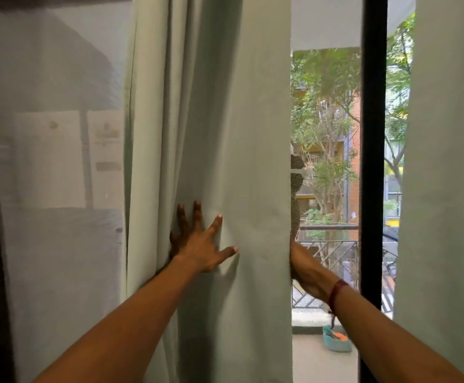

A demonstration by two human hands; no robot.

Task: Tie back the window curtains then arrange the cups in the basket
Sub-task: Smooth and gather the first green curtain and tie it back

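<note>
No writing I can read anywhere; the pale patches behind the sheer screen (pixel 54 161) at far left are blurred shapes only. That screen fills the left of the frame, with a dark frame edge beside it.

Next right, the pale green curtain (pixel 211 120) hangs in long folds from top to bottom. My left hand (pixel 197 244) lies flat against it, fingers (pixel 217 222) spread wide, palm pressing the cloth, two of them tucked into a fold; nothing is pinched or gripped.

At the curtain's right edge, my right hand (pixel 305 268) reaches around behind the cloth. Its fingers are hidden by the fabric, so I cannot tell how far they are closed or whether they hold the edge. A red thread band (pixel 337 290) sits on that wrist.

Through the gap: a balcony railing (pixel 327 244), trees and a brick-coloured building beyond. On the balcony floor, near, a teal basket (pixel 335 342) with something orange inside; contents too small to name.

A black vertical window bar (pixel 373 161) follows, then a second curtain panel (pixel 443 189) at far right.
</note>
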